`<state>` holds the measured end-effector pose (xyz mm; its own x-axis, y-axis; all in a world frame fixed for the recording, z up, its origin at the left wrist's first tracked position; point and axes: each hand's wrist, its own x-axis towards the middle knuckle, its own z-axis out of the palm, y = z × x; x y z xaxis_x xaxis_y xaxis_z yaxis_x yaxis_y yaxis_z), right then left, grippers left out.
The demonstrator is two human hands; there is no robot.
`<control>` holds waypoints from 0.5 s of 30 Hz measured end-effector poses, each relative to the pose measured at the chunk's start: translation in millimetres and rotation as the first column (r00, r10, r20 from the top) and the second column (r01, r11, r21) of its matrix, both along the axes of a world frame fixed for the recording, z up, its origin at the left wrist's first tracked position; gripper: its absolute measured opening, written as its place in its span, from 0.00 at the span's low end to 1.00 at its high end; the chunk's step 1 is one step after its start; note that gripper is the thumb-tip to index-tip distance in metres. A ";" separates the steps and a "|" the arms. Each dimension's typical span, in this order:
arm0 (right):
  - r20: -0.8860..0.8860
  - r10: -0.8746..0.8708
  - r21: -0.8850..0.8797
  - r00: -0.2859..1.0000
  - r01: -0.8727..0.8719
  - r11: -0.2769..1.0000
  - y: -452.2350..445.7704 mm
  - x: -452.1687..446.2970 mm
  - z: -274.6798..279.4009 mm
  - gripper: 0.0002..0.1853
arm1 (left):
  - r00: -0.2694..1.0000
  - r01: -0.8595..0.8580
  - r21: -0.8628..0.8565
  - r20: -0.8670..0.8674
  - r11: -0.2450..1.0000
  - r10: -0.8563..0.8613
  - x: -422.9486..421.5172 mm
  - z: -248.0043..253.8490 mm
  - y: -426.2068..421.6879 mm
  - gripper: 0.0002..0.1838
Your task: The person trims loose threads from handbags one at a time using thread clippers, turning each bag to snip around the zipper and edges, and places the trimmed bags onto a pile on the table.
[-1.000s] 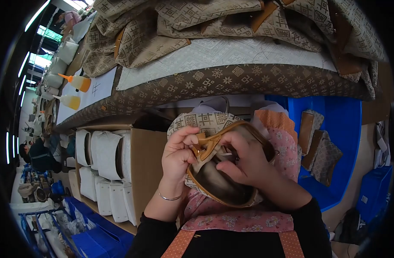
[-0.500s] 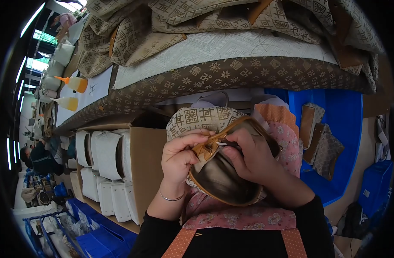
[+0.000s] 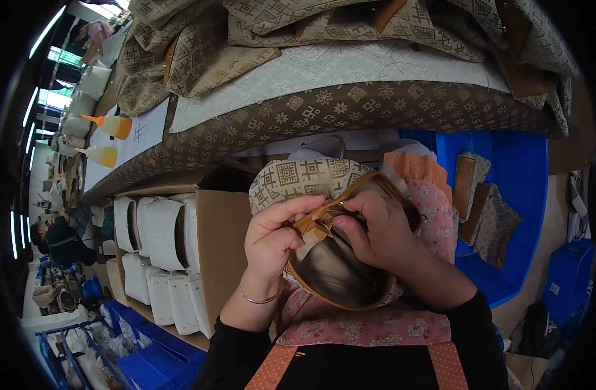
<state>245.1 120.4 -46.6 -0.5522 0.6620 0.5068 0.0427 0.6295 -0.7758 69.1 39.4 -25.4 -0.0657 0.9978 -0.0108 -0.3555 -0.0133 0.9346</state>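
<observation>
Two-handed, working at the mouth of a patterned bag (image 3: 298, 178), lying in the lap over a pink floral apron (image 3: 363, 330), well below the counter (image 3: 350, 107) and between a cardboard box (image 3: 230, 253) and a blue bin (image 3: 529, 227). With the left hand (image 3: 267, 240), pinching a tan tab (image 3: 316, 224) at the edge trim, thumb and forefinger closing narrowly on it. With the right hand (image 3: 390, 235), reaching over the opening and bringing thumb and forefinger close together beside that tab. Probably touching its near end, though at this scale not showing clearly; cannot tell whether gripping anything between those fingers.

On handling, by judgement: calling for steady bracing on the left, close to the working spot, while making only small, light movements on the right. Best holding the tab flat and the trim untwisted, resting the bag's weight on the lap, and spreading the dark lining (image 3: 337, 270) away from the fingertips. Pulling hard would risk creasing the tan edge or slipping off the tab.
</observation>
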 end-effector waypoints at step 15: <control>0.020 0.040 -0.147 0.999 -0.037 0.988 -5.7 -3.6 -3.5 0.14 | 0.813 -0.036 0.191 -0.565 0.981 0.140 2.3 24.6 23.8 0.16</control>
